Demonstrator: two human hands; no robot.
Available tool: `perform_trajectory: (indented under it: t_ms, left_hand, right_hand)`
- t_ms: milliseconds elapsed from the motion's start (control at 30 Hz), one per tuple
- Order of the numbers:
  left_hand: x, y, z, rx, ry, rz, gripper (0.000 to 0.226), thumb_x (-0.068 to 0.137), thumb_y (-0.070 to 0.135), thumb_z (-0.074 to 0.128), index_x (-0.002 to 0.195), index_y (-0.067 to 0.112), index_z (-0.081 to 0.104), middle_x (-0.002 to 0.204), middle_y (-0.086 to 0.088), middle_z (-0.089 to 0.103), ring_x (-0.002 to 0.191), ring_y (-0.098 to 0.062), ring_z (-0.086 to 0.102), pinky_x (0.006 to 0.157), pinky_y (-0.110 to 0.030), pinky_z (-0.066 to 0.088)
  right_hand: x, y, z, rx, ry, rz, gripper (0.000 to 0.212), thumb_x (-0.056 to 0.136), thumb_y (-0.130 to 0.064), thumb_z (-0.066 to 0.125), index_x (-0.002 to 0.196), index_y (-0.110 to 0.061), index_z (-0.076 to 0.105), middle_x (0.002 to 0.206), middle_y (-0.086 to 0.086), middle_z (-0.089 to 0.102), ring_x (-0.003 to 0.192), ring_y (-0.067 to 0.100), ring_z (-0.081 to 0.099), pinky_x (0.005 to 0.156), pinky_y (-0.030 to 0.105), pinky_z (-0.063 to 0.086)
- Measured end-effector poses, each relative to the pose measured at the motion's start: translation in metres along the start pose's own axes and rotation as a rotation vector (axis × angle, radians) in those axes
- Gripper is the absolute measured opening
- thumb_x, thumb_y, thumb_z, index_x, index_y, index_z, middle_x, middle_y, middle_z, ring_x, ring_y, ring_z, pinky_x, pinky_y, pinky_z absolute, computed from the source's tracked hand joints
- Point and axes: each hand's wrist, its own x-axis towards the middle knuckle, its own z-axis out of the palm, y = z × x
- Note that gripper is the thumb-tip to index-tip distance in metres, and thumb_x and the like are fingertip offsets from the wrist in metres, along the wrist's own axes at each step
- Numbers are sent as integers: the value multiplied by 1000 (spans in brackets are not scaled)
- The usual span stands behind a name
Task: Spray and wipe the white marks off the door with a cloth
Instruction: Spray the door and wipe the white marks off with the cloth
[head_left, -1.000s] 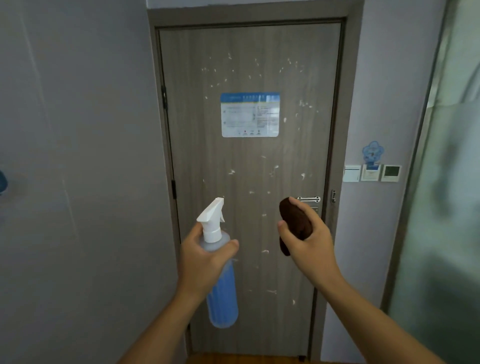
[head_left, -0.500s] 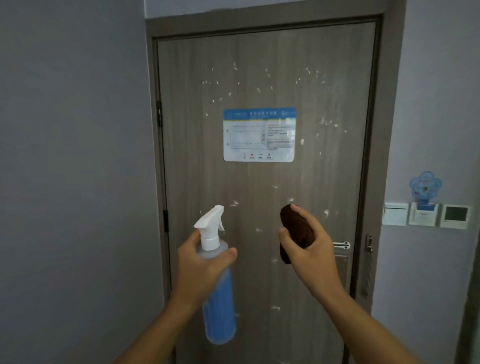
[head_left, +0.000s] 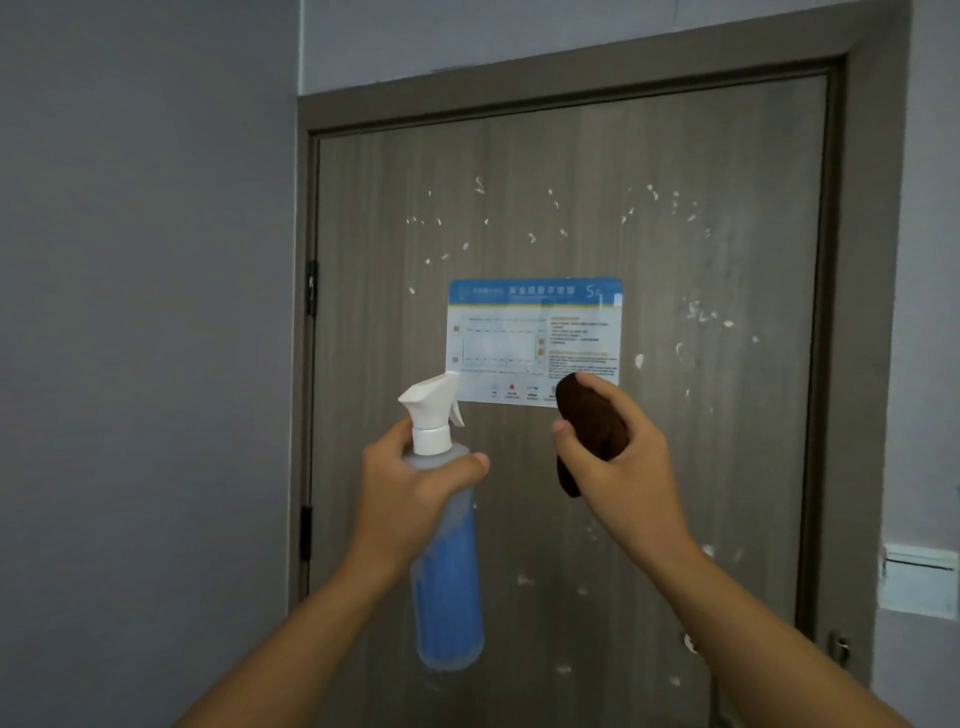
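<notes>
Many white marks, and a paper notice that could get wet

Lots of white marks (head_left: 698, 314) dot the brown door (head_left: 727, 441), above, beside and below the paper notice (head_left: 535, 338). If the spray lands on the notice, it may soak. The left hand (head_left: 410, 488) grasps the blue spray bottle (head_left: 449, 587) by its neck; no finger on the trigger, so it may slip. The right hand (head_left: 623, 467) clenches the brown cloth (head_left: 587, 426).

Grey walls (head_left: 145, 312), white wall switch (head_left: 917, 584)

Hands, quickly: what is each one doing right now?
Left hand: grips the spray bottle by its neck.
Right hand: holds the brown cloth, bunched.
</notes>
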Motion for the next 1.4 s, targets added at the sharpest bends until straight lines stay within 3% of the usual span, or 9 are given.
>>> perform_trajectory:
  t_ms: [133, 267, 433, 600, 767, 933, 1067, 1267, 1400]
  left_hand:
    - [41, -4, 6, -13, -4, 31, 25, 65, 15, 86, 82, 16, 69, 69, 8, 70, 67, -6, 67, 61, -20, 52]
    - [84, -6, 1, -31, -28, 70, 33, 78, -15, 79, 83, 17, 69, 67, 14, 73, 64, 0, 69, 59, -14, 51]
    - [146, -10, -21, -149, -44, 90, 24, 70, -7, 84, 71, 14, 71, 64, 1, 72, 58, -11, 69, 54, -21, 52]
    - [218, -23, -48, -201, -73, 83, 26, 59, 18, 85, 74, 7, 67, 71, -13, 64, 69, -31, 65, 65, -40, 55]
    - [283, -34, -74, -202, -82, 152, 45, 56, 27, 85, 86, -3, 70, 79, -15, 67, 76, -30, 65, 74, -46, 54]
    - [325, -38, -90, -145, -113, 240, 26, 64, 19, 81, 80, 5, 66, 72, -9, 65, 70, -21, 62, 65, -38, 50]
    - [352, -39, -97, -141, -162, 266, 38, 66, 14, 79, 93, -8, 66, 88, -32, 66, 73, -27, 64, 67, -40, 52]
    - [373, -44, -101, -61, -143, 300, 22, 70, 9, 78, 86, 1, 66, 69, -1, 61, 65, -16, 57, 58, -33, 47]
    - [377, -46, -105, -35, -138, 341, 23, 76, 2, 80, 96, 5, 69, 75, 0, 63, 66, -12, 59, 57, -23, 49]
  right_hand:
    - [39, 7, 14, -2, 10, -39, 47, 90, -19, 79, 133, -30, 65, 128, -14, 68, 121, 4, 62, 103, 39, 56]
    - [81, 5, 35, -15, 36, -85, 44, 90, -18, 78, 131, -29, 65, 123, -12, 70, 115, 5, 66, 93, 43, 61]
    - [130, 5, 66, -67, 73, -118, 42, 90, -29, 77, 129, -39, 65, 115, -13, 73, 103, 15, 72, 86, 42, 63]
    - [185, 5, 109, -61, 93, -135, 38, 92, -27, 75, 128, -36, 66, 110, -14, 72, 90, 5, 70, 59, 15, 55]
    - [229, 3, 149, -102, 131, -164, 42, 94, -30, 74, 134, -32, 63, 114, -22, 66, 100, -5, 63, 75, 9, 52]
    - [253, 1, 174, -118, 182, -215, 37, 93, -31, 74, 129, -33, 64, 113, -17, 67, 100, 2, 63, 73, 13, 50]
    - [263, 0, 186, -153, 178, -257, 34, 93, -30, 74, 125, -38, 61, 113, -18, 66, 104, 4, 63, 66, 13, 51]
    - [272, -3, 195, -278, 152, -318, 40, 92, -30, 74, 126, -42, 55, 123, -9, 65, 112, 13, 62, 75, 12, 49]
    - [280, -1, 200, -327, 182, -339, 45, 91, -29, 76, 132, -34, 59, 123, -6, 66, 113, 17, 62, 87, 26, 57]
